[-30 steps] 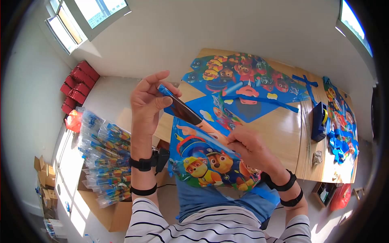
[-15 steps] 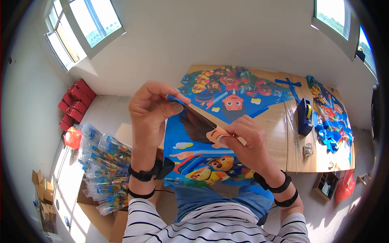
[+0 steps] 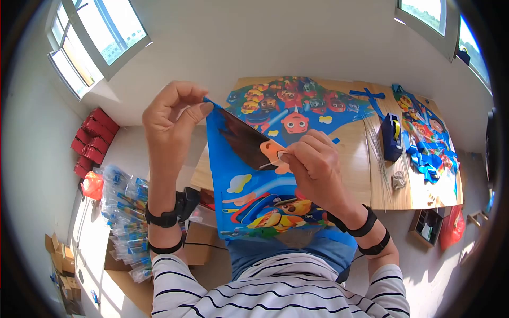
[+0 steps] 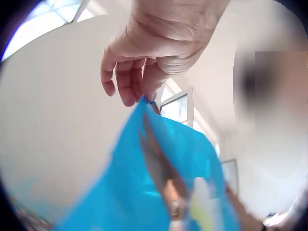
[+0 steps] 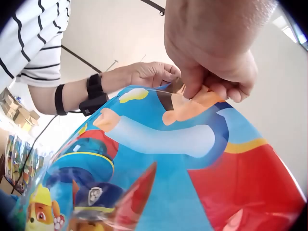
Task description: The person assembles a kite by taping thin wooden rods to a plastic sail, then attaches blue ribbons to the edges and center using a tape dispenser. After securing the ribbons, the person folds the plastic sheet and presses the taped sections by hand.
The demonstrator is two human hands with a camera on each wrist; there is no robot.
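Note:
A glossy plastic kite sail (image 3: 227, 185), blue with cartoon dogs and a boy, hangs over the person's lap. My left hand (image 3: 172, 117) is raised and pinches its blue top corner between thumb and fingers. Lower and to the right, my right hand (image 3: 319, 168) pinches the edge beside the printed boy's face, hiding part of it. Between both hands the edge runs taut and slanting. In the left wrist view the sail (image 4: 130, 178) falls from the pinched tip with a crease below it. In the right wrist view curled fingers grip the sail (image 5: 159, 139) at its upper edge.
Another kite sail (image 3: 294, 103) lies flat on the wooden table (image 3: 350, 164). At right are a tape dispenser (image 3: 392, 137), thin rods (image 3: 375, 159), a small stone-like lump (image 3: 398, 180) and blue ribbon (image 3: 424, 161). Bagged kites (image 3: 124, 212) fill a carton at left.
My left hand has moved up and left with the corner. The right hand has risen slightly along the edge. The sail's upper part, narrow and folded before, is now spread wider.

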